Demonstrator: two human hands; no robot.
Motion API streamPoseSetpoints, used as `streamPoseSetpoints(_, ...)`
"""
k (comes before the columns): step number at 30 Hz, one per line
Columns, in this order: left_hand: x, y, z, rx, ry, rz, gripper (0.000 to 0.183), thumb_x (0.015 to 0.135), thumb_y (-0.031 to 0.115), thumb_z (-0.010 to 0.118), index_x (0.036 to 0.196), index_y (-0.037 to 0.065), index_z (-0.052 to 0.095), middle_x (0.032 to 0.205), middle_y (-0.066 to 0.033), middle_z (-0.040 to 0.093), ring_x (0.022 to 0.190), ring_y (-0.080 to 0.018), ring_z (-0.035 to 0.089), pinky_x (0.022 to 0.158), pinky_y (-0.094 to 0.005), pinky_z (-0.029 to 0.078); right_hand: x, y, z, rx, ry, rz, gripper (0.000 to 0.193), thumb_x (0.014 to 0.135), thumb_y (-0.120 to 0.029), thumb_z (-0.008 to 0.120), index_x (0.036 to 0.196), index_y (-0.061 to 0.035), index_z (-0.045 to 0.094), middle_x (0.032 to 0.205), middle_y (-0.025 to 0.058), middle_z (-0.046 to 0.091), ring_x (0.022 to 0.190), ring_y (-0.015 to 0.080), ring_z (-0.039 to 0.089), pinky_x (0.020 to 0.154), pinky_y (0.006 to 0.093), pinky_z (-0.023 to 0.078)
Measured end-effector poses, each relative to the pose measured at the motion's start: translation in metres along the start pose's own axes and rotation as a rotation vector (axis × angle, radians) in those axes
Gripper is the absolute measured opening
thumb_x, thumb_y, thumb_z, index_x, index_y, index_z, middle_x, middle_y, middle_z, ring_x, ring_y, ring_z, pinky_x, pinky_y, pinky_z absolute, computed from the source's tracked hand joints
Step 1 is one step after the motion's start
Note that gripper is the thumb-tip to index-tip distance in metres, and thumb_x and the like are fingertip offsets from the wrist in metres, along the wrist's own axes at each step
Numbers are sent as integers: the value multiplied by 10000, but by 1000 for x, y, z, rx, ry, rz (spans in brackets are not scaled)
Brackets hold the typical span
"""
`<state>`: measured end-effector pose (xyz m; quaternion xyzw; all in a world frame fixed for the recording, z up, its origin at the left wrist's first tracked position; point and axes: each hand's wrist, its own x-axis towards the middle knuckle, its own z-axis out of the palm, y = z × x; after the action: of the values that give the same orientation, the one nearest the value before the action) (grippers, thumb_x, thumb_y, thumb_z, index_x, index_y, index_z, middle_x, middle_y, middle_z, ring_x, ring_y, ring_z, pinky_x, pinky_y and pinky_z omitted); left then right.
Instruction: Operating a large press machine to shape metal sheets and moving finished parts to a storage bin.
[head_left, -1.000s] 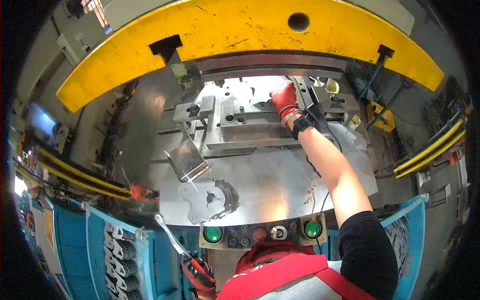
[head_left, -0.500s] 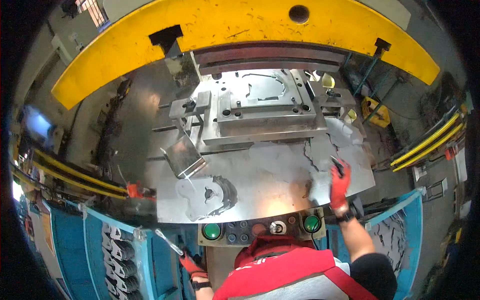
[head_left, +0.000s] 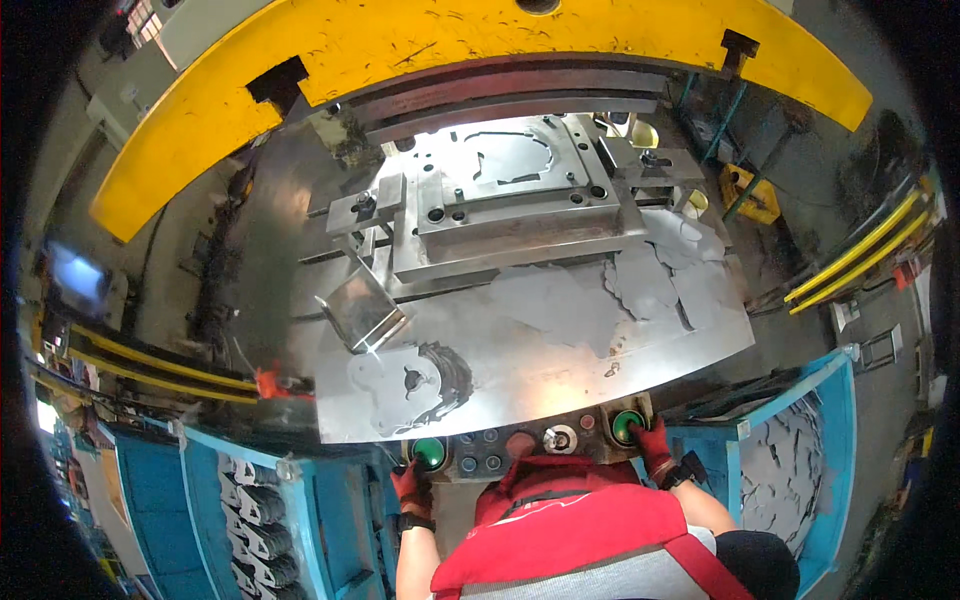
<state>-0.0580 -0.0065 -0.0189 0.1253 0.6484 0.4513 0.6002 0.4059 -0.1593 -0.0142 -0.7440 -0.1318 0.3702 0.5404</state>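
My left hand [head_left: 412, 482], in a red glove, is at the left green push button [head_left: 429, 453], a finger or thumb reaching onto its edge. A thin pale sliver shows beside that hand; I cannot make out what it is, and most of the fingers are folded out of sight. My right hand [head_left: 654, 447], also red-gloved, lies at the right green push button [head_left: 627, 427], its thumb on the button and another finger stretched up beside it. Both buttons sit on the control panel [head_left: 540, 440] in front of my body.
Ahead, a steel die [head_left: 515, 220] holds a cut sheet, beneath a yellow press beam [head_left: 500, 50]. Sheet pieces [head_left: 650, 285] and a ring-shaped cut part [head_left: 400, 385] lie on the steel table [head_left: 520, 395]. Blue bins [head_left: 740, 480] with metal parts or scrap flank me.
Both hands have come to the green buttons, the right one down from the sheet pieces, the left one up from beside the panel. The long metal tool at the left hand no longer shows clearly.
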Motion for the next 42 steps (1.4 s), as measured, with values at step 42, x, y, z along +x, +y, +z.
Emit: streamPoseSetpoints(42,-140,88,21,103,79,761,544,862,491,416,1176,47,431,849,-14,493,675,-119,460,625,-275,401,33,-235,109,-712,-580,-585,476,798,-370,536,1159,-61,515,1117,189,545,998,347,516,878,383,407)
